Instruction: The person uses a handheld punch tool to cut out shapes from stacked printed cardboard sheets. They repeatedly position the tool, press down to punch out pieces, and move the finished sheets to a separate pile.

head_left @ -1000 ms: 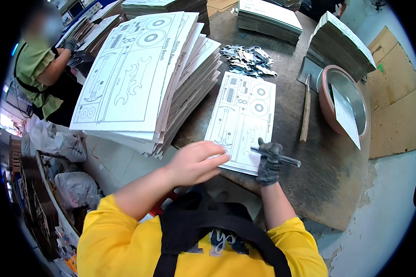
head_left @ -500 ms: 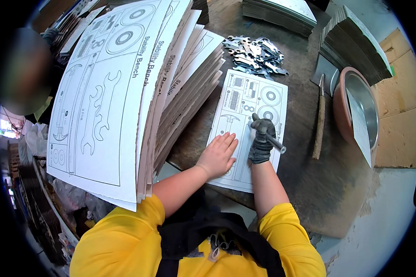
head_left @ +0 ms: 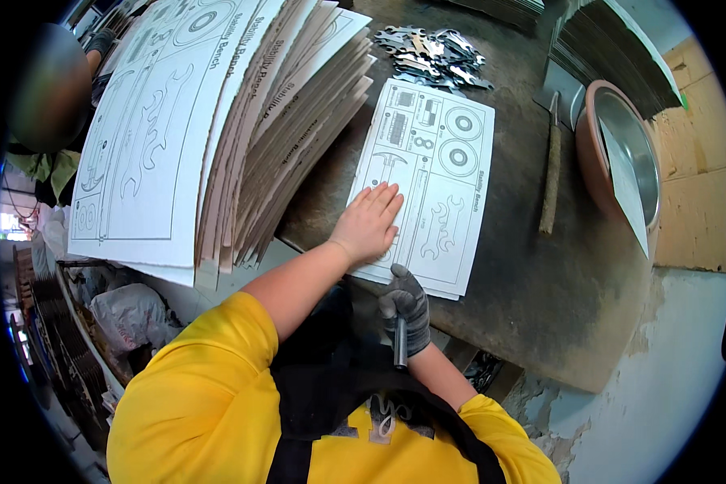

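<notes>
A printed cardboard sheet (head_left: pixel 436 185) lies on the dark table, with outline drawings of a hammer, wrenches and round parts on it. Flat across its lower left part rests my bare left hand (head_left: pixel 369 222), fingers stretched out. My right hand (head_left: pixel 409 310), in a grey glove, is closed round a dark metal tube-like tool (head_left: pixel 400 343). It is just off the sheet's near edge, close to my apron. The tool's far end is hidden by the glove. Beyond the sheet's far edge is a heap of small metal wrenches (head_left: pixel 431 58).
A tall stack of similar printed sheets (head_left: pixel 137 177) leans at the left. On the right are a wooden-handled hammer-like tool (head_left: pixel 552 169), a pinkish bowl (head_left: pixel 590 165) with a white sheet in it, and another cardboard stack (head_left: pixel 613 60). Another person (head_left: pixel 48 89) is at the far left.
My right hand has come off the sheet's middle toward me, tool still gripped, uncovering the wrench drawing. The left hand stays flat on the sheet. The whole view has shifted somewhat.
</notes>
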The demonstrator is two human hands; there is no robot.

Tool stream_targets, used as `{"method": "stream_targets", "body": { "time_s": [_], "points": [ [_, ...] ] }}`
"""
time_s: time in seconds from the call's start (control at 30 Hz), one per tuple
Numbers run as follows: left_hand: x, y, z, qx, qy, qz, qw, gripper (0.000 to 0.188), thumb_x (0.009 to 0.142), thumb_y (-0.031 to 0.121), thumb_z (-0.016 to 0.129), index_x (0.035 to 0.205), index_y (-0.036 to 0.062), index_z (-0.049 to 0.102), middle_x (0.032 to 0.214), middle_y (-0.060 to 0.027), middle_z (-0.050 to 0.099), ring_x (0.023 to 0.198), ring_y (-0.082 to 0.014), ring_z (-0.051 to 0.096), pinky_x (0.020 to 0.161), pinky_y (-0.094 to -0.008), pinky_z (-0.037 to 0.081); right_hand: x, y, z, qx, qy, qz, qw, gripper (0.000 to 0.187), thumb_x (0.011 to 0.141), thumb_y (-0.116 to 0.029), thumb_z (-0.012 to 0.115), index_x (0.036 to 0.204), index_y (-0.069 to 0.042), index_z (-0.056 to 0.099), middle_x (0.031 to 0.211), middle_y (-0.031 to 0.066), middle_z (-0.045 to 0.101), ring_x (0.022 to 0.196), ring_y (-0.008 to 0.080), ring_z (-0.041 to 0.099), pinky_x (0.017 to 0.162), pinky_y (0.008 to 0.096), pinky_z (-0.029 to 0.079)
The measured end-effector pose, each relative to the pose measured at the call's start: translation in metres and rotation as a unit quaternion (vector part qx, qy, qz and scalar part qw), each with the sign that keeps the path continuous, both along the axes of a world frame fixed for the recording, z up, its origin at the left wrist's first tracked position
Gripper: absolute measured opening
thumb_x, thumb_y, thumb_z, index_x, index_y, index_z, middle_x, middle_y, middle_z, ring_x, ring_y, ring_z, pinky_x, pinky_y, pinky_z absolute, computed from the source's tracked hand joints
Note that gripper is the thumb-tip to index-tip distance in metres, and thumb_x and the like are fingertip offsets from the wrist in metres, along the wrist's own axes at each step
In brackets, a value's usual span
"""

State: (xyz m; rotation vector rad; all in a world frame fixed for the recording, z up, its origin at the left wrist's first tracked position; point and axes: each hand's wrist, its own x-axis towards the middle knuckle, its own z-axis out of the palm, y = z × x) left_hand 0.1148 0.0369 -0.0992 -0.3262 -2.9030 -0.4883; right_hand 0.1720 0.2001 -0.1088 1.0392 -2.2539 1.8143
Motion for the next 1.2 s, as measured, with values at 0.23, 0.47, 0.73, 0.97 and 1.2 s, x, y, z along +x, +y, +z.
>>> {"method": "stream_targets", "body": {
  "time_s": [0.23,0.47,0.73,0.97,1.2],
  "points": [
    [0.006,0.003,-0.004,-0.032,-0.002,0.011,0.999,0.052,0.077,0.026,0.053,0.122,0.0029,0.043,0.131,-0.0159,0.038,0.123,-0.0302,0.034,0.102,-0.0413,0.027,0.002,0.010,0.019,-0.110,-0.299,-0.031,0.947,0.010,0.082,-0.019,0.057,0.084,-0.012,0.051,0.073,0.0010,0.049,0.066,0.0150,0.051,0.082,0.0368,0.045],
    [0.064,0.030,0.024,0.025,-0.022,-0.170,0.985,0.057,0.067,0.020,0.066,0.118,0.0061,0.045,0.101,-0.0086,0.051,0.102,-0.0239,0.049,0.100,-0.0448,0.029,-0.006,0.077,0.060,-0.229,-0.235,-0.158,0.931,0.032,0.084,-0.033,0.056,0.065,-0.010,0.045,0.061,0.0012,0.049,0.060,0.0128,0.047,0.094,0.0456,0.037],
    [0.076,0.058,0.071,-0.130,0.048,-0.151,0.979,0.038,0.075,0.010,0.049,0.112,0.0060,0.052,0.077,-0.0071,0.050,0.082,-0.0229,0.052,0.098,-0.0473,0.030,0.017,0.130,0.059,-0.286,-0.258,-0.160,0.909,0.030,0.085,-0.029,0.057,0.066,-0.011,0.043,0.060,0.0014,0.048,0.059,0.0130,0.046,0.094,0.0469,0.036],
    [0.073,0.038,0.267,-0.010,0.192,-0.005,0.981,0.027,0.076,0.009,0.055,0.103,0.0090,0.057,0.084,-0.0073,0.053,0.078,-0.0227,0.056,0.078,-0.0330,0.048,0.006,0.136,0.078,-0.320,-0.210,-0.139,0.913,0.020,0.086,-0.019,0.055,0.069,-0.010,0.049,0.062,0.0038,0.053,0.059,0.0153,0.052,0.092,0.0477,0.040],
    [0.125,-0.065,0.330,-0.052,0.382,0.108,0.916,0.043,0.067,-0.006,0.057,0.109,0.0054,0.059,0.109,-0.0116,0.059,0.099,-0.0247,0.057,0.085,-0.0294,0.045,-0.004,0.118,0.087,-0.291,-0.217,-0.148,0.920,0.029,0.087,-0.030,0.053,0.067,-0.011,0.043,0.060,0.0009,0.047,0.056,0.0127,0.045,0.091,0.0458,0.040]
  ]
}}
